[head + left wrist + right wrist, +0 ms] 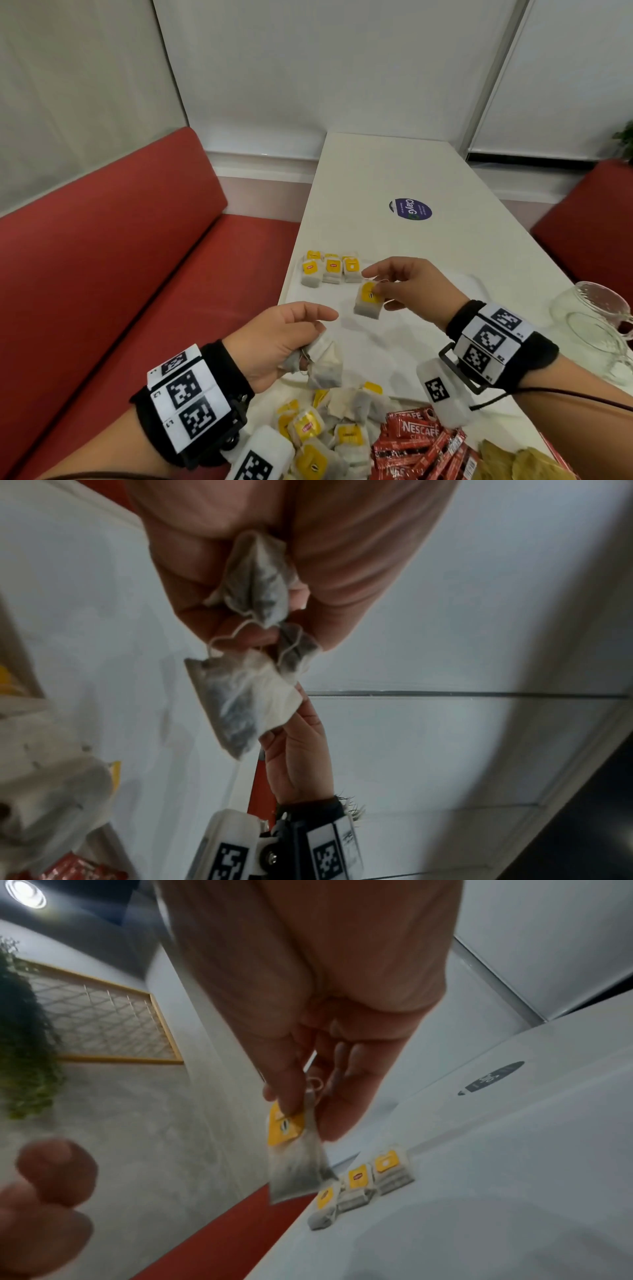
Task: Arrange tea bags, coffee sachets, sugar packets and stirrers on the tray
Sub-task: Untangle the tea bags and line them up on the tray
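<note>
My right hand (pixel 394 287) pinches one yellow-tagged tea bag (pixel 368 303) by its top, so it hangs above the white tray (pixel 428 342); the right wrist view shows the same tea bag (pixel 294 1161) dangling under my fingers. A tidy group of tea bags (pixel 330 270) lies at the tray's far left corner, also seen as laid tea bags (pixel 363 1183). My left hand (pixel 294 339) grips a small bunch of tea bags (pixel 322 363) over the tray's near left edge, and in the left wrist view the bunch (pixel 253 647) is crumpled in my fingers.
A loose pile of tea bags (pixel 325 431) and red Nescafe coffee sachets (pixel 418 445) lies nearest me. Brownish packets (pixel 507 462) sit at the bottom right. A glass jug (pixel 596 325) stands right of the tray. A red bench (pixel 120 274) runs along the table's left side.
</note>
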Demonstrator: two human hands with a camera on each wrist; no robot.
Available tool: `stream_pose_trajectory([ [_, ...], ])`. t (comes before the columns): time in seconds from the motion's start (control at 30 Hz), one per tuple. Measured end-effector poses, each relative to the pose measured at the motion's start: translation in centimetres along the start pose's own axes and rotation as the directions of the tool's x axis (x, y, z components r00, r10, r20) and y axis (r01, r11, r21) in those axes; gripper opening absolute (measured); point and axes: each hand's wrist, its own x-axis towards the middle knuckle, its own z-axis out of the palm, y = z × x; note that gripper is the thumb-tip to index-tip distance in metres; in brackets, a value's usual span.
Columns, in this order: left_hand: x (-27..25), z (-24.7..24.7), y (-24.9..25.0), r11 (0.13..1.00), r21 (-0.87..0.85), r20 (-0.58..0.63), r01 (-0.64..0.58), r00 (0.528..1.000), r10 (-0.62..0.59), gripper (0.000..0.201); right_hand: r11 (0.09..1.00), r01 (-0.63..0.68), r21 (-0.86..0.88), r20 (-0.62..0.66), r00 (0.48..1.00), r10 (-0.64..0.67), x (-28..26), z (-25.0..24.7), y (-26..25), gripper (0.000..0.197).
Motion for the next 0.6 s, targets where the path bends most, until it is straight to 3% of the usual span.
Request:
stream_pose_trajectory([
  [0.17,0.8,-0.9,-0.2,0.996,0.087,-0.022,-0.032,0.999,0.034,0.024,0.992,0.004,-0.129,-0.014,1.0,-0.006,2.3,0.3,1.0,0.03],
  [0.4,3.2,-1.8,0.1,0.991,0.129,-0.036,-0.029,0.999,0.034,0.027,0.968,-0.122,-0.219,0.17,0.972,0.161,6.1,1.0,1.2,0.029],
  [0.6,5.3,-2.4,0.8,0.991,0.134,-0.034,-0.027,0.999,0.032,0.028,0.858,-0.078,-0.508,0.016,0.995,0.1,9.4,1.2,1.3,0.027],
])
